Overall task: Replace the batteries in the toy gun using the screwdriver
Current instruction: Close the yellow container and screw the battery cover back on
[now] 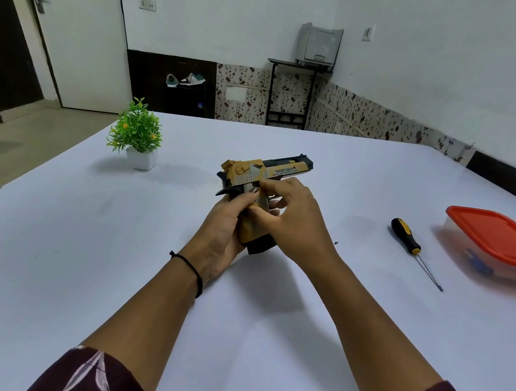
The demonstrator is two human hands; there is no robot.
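Both my left hand [226,220] and right hand [292,218] grip the toy gun [269,171] at frame centre, screwdriver [406,236] lying nearer the right.

The toy gun [265,177] was held above the middle of the surface [82,255]. A potted plant [136,133] stood behind it to the left; the screwdriver [413,248] lay to its right, a lidded box [498,245] beyond that.
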